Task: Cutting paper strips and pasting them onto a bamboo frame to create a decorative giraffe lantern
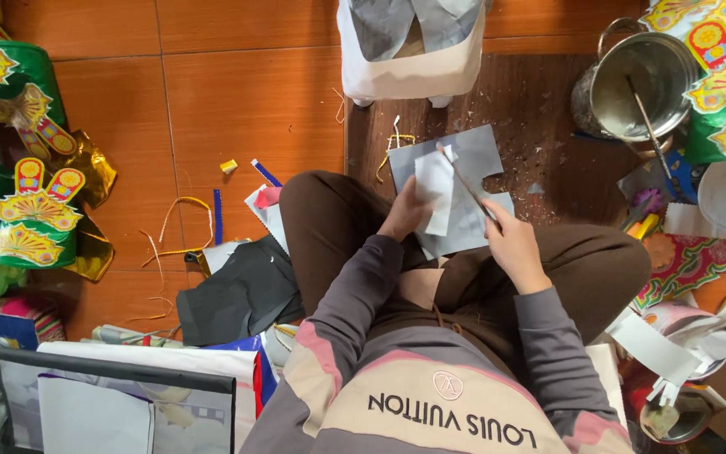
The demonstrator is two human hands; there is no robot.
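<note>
While the left hand (405,214) pinches a white paper piece (435,187) over grey card (472,168), right-hand fingers (497,220) grip a thin stick (464,181).

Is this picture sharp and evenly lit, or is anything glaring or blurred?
Head view: daylight is soft and even; the left hand, right hand and grey paper are sharp. The thin stick in the right hand is slightly smeared. Glare shows on the metal pot and the gold foil. The edges bow a little, as with a wide lens.
</note>
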